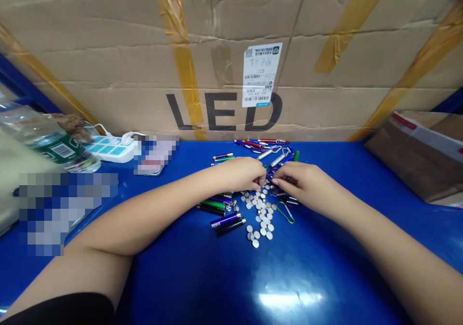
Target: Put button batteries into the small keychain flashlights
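Silver discs (270,227), over 20, 1 left hand (246,173), 1 right hand (304,179) alongside

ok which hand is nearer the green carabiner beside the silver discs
Right. The right hand is just beyond the green carabiner and slightly to its right; the left hand is farther off, beyond it and to its left.

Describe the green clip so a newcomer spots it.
On the blue table, in front of the LED cardboard box, find the right hand. Just below it in the picture, right of the silver discs, lies the green clip. Its green loop sets it apart from the flat, round discs.
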Tool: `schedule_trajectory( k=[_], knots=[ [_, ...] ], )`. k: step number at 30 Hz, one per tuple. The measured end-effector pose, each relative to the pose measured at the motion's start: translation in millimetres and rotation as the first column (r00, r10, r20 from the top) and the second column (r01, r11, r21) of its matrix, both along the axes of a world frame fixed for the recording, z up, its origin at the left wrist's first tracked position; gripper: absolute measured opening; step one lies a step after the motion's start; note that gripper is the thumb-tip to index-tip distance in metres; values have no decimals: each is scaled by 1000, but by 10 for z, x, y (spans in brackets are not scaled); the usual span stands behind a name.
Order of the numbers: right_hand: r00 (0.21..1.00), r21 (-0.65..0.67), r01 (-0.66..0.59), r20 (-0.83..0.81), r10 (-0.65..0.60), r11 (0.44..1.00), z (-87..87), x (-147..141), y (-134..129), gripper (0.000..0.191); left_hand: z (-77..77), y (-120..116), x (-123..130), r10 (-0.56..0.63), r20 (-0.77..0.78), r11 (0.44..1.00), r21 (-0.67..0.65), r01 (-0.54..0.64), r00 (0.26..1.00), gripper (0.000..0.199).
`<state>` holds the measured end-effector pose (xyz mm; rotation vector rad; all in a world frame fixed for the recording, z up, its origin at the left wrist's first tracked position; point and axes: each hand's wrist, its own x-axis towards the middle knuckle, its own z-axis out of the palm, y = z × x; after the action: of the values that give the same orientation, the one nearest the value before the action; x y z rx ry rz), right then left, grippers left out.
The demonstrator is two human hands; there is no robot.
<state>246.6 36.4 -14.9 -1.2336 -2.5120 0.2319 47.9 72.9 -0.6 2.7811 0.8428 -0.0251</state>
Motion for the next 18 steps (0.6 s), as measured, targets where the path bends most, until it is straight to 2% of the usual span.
schedule_trajectory(
  k=[6,10,13,18],
  knots=[
    [999,-24,41,5,-41,999,21,27,30,14,-33,33,-11,-23,-3,1000,14,23,1000,6],
    [998,-25,55,1,-55,998,18,48,42,14,50,-7,-24,-89,-57,996,-8,89,994,6],
    [998,-20,56,0,-56,998,25,56,39,15,100,6,-49,-122,-16,992,-26,122,992,9],
    [998,-12,56,12,-56,998,14,33,30,15,28,158,-95,54,37,984,168,-59,998,14]
  ],
)
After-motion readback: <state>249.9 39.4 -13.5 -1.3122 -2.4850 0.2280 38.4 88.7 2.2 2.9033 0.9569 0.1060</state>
